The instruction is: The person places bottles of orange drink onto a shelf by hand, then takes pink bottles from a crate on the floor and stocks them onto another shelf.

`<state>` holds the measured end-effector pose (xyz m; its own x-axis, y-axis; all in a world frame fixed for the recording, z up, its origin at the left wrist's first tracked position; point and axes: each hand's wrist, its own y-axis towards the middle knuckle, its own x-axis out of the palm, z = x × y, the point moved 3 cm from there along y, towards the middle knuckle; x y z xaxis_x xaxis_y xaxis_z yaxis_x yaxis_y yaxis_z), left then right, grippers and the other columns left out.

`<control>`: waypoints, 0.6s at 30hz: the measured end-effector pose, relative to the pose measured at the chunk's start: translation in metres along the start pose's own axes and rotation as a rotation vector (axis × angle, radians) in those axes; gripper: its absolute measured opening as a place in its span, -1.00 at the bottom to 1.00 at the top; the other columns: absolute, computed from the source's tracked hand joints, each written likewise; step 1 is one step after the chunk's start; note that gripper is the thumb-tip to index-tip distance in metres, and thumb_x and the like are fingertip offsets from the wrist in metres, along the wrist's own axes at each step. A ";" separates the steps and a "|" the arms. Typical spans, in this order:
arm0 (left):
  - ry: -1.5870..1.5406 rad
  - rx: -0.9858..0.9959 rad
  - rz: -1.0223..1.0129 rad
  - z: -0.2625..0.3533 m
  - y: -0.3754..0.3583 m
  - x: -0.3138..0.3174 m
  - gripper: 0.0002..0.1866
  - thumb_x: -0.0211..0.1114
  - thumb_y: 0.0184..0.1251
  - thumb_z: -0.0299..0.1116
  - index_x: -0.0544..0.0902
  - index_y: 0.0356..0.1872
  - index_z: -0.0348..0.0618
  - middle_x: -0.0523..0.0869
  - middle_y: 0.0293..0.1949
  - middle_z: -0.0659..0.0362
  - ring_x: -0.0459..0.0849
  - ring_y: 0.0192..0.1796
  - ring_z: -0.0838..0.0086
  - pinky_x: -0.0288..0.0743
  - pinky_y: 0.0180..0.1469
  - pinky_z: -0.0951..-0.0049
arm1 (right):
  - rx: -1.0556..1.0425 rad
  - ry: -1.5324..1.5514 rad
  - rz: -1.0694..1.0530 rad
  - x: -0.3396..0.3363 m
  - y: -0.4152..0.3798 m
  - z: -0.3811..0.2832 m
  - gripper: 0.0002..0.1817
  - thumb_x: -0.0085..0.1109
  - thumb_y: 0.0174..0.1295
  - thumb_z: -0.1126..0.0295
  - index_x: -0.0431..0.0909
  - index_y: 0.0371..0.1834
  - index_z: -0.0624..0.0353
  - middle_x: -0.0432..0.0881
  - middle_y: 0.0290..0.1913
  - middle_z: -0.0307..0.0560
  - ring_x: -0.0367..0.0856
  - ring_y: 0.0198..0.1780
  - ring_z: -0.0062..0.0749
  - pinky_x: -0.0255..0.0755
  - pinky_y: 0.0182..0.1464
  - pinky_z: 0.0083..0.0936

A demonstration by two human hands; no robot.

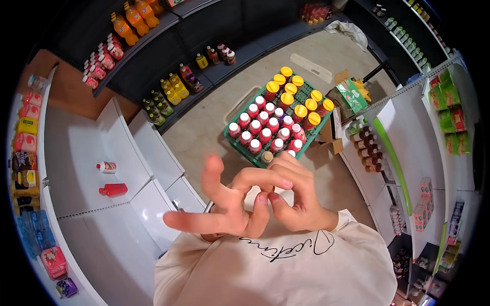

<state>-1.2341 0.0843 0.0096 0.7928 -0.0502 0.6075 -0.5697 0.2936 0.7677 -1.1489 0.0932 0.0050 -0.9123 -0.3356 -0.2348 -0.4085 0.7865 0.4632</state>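
In front of my chest, my left hand [232, 204] and my right hand [296, 196] meet at the fingertips. The thumb and index finger of my left hand press together in a pinch, while its other fingers stretch out to the left. My right hand is curled, with its thumb and index finger closing at the same spot. Whatever sits between the tips, if anything, is hidden. Just beyond the hands, on the floor, stands a green crate [240, 149] of upright bottles. White-capped red bottles [265, 134] fill its near part, and yellow-capped bottles [286, 99] its far part.
To the left, a white shelf [76, 153] carries a white-capped bottle [106, 167] and a red bottle [113, 189] lying on their sides. Dark shelves [204, 76] with drinks curve along the back. At right are a cardboard box [333, 127] and shelves with several dark bottles [368, 149].
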 end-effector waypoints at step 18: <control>-0.082 -0.353 -0.359 0.012 -0.012 -0.023 0.04 -0.04 0.09 -0.82 -0.28 0.50 0.33 0.38 0.18 -0.25 0.54 -0.34 0.31 0.37 -0.42 0.51 | -0.051 -0.040 -0.022 -0.007 0.001 -0.006 -0.82 0.02 -0.32 0.54 0.44 -0.52 0.24 0.40 -0.51 -0.11 0.20 -0.46 -0.23 0.11 -0.39 -0.40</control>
<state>-1.2481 0.0709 -0.0112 0.8973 -0.2778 0.3431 -0.1454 0.5479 0.8238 -1.1425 0.0929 0.0123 -0.9014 -0.3308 -0.2795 -0.4308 0.7511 0.5003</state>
